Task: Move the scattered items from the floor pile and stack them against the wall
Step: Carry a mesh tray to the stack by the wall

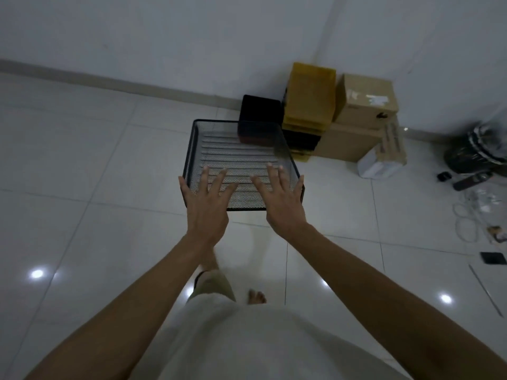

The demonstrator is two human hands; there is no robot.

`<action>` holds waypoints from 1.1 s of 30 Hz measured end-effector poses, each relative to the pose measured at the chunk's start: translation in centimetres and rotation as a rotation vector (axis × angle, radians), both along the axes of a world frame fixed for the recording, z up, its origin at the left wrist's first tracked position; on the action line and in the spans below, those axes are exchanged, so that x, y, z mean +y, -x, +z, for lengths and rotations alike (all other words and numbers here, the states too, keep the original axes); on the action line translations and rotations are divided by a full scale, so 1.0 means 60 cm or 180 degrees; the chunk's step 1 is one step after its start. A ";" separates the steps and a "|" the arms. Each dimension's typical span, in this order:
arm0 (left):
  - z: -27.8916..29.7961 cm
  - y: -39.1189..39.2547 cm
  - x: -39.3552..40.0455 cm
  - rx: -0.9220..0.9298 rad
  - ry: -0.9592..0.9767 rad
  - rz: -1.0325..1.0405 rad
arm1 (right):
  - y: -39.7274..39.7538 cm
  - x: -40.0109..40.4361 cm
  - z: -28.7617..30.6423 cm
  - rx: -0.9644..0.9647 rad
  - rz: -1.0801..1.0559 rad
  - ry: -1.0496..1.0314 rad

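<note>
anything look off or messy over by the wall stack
Yes: the white package leans tilted against the lower cardboard box rather than lying flat, and cables and small items lie scattered on the floor to the right.

The tray (241, 149) is black wire mesh on a thin metal frame, matt and see-through. The floor (82, 160) is pale glazed tile, glossy enough to mirror the ceiling lights. The wall (164, 31) looks smooth, painted and matt. The boxes (365, 102) are plain brown cardboard with strips of shiny tape. The yellow bins (311, 94) look like translucent plastic. The person's shirt (247, 338) is soft, light cloth.
</note>
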State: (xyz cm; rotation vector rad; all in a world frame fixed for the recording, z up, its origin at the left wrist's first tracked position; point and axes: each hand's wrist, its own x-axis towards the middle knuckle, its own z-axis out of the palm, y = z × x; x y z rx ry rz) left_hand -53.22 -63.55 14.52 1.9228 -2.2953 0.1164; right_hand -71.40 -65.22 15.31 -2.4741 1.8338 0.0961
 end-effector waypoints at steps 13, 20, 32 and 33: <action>-0.010 -0.038 -0.384 -0.0074 -0.0309 -0.0625 | -0.037 -0.314 -0.016 -0.0137 -0.0596 -0.0005; -0.036 -0.012 -0.545 -0.0178 -0.0511 -0.0652 | -0.012 -0.472 -0.049 -0.0238 -0.0687 -0.0125; -0.159 0.087 -0.803 -0.0297 -0.0856 -0.0473 | 0.086 -0.753 -0.171 -0.0273 -0.0565 -0.0507; -0.177 0.091 -0.820 -0.0312 -0.0859 -0.0476 | 0.089 -0.770 -0.190 -0.0284 -0.0556 -0.0526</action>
